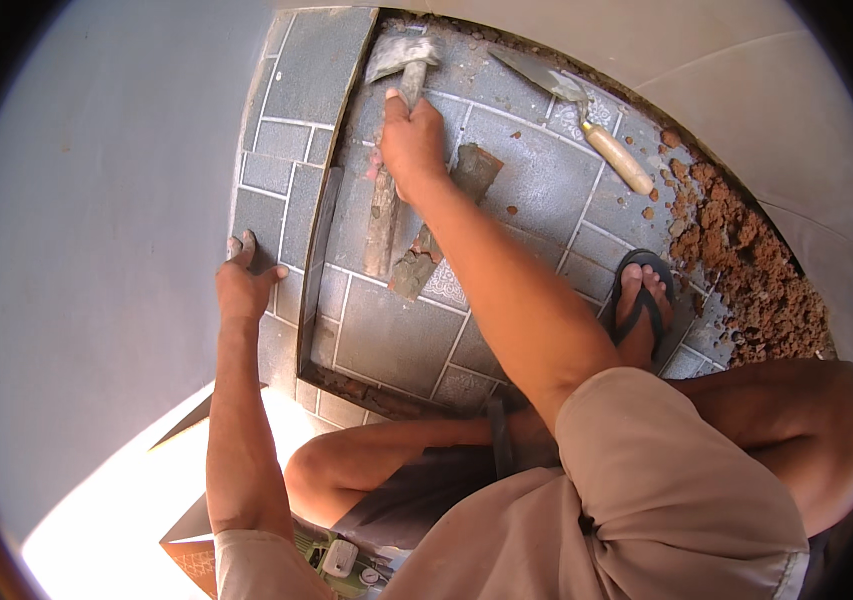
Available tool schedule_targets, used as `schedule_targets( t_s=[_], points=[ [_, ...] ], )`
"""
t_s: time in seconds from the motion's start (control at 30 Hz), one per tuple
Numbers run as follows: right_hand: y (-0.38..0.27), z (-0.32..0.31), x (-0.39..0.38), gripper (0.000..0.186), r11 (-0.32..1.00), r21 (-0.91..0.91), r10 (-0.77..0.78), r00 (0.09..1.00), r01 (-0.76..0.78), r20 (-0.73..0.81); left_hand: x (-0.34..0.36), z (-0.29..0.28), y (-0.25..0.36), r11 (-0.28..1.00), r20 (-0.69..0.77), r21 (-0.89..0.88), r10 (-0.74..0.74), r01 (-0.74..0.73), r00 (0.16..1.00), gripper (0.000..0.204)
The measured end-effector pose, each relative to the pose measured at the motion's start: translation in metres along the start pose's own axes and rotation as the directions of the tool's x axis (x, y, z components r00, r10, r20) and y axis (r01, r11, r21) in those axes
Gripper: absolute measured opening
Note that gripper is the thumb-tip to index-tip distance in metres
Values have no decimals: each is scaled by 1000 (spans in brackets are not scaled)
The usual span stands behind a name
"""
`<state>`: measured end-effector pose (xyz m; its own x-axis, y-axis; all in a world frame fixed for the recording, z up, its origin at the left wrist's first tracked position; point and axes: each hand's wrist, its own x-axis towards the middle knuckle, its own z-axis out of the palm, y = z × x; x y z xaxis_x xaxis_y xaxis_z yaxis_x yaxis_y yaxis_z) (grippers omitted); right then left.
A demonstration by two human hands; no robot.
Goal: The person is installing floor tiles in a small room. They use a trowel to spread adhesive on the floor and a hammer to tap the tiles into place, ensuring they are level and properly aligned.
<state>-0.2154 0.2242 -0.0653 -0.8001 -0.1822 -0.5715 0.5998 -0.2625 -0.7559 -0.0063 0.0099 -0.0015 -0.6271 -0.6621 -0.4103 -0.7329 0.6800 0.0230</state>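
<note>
My right hand (412, 143) is wrapped around the wooden handle of a hatchet (413, 62), near its head. The head is pale and caked, with one flared end; the handle runs down past my fist over the grey tiles (386, 335). At the left, my left hand (245, 285) touches the raised tiled strip beside the wall, thumb and fingers apart, holding nothing. Close to the hatchet handle lie broken mortar-crusted pieces (474, 172), partly behind my right forearm. A pointed trowel (556, 85) with a wooden handle lies farther right on the tiles.
A dark thin edging (312, 270) separates the raised strip from the lower tiles. Reddish crumbled soil (746, 265) is heaped along the right edge. My foot in a black flip-flop (643, 300) stands near it. A grey wall (96, 230) borders the left. Greenish equipment (346, 570) sits at the bottom.
</note>
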Motion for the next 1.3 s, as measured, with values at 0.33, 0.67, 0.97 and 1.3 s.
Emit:
schedule_targets(
  t_s=[0.33, 0.67, 0.97, 1.3],
  points=[
    [22, -11, -1, 35, 990, 123, -69, 997, 65, 31, -4, -2, 4, 1000, 1, -15, 7, -7, 1000, 94],
    [39, -16, -24, 36, 998, 14, -57, 993, 56, 101, -8, -4, 4, 1000, -9, 6, 6, -6, 1000, 93],
    [30, -6, -23, 42, 984, -102, -145, 989, 144, 3, -7, -4, 4, 998, 24, -31, -47, 47, 999, 93],
    [-41, -72, -39, 43, 600, -770, -215, 971, 218, 108, -11, -3, -3, 999, -34, 41, 22, -21, 999, 95]
  ],
)
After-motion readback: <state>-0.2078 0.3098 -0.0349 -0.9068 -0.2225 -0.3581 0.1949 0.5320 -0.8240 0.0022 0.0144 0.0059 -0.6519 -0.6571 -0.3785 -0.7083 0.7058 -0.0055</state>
